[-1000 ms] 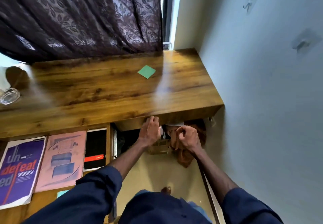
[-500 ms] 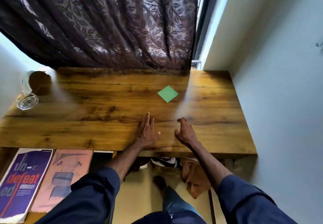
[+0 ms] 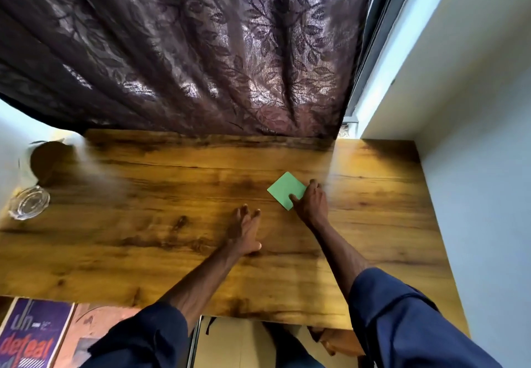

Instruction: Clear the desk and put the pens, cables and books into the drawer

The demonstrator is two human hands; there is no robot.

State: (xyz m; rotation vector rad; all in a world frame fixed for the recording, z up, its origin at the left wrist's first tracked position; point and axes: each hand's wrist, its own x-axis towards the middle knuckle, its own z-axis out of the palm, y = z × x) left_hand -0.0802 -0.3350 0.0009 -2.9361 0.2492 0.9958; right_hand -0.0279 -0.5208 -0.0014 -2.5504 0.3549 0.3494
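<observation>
- A green paper square [image 3: 283, 188] lies flat on a wooden desk [image 3: 143, 224], right of the middle and nearer the curtain [image 3: 201, 51] than the person
- The right hand [image 3: 311, 205] holds its right corner: the thumb lies on top and the fingers curl over the far right edge
- The left hand [image 3: 244, 231] rests on the desk near it, not touching it, fingers straight and close together
- The paper looks very light, thin and bendy, and likely to slide on the smooth wood; whether it is one sheet or a small pad cannot be told
- A pinch at a corner or edge, thumb above and fingers below, should lift it
- Being square it has no long side; it sits like a diamond, one corner pointing towards the curtain
- Books [image 3: 28, 336] lie below the desk's near left edge; a glass ashtray [image 3: 28, 202] sits far left
</observation>
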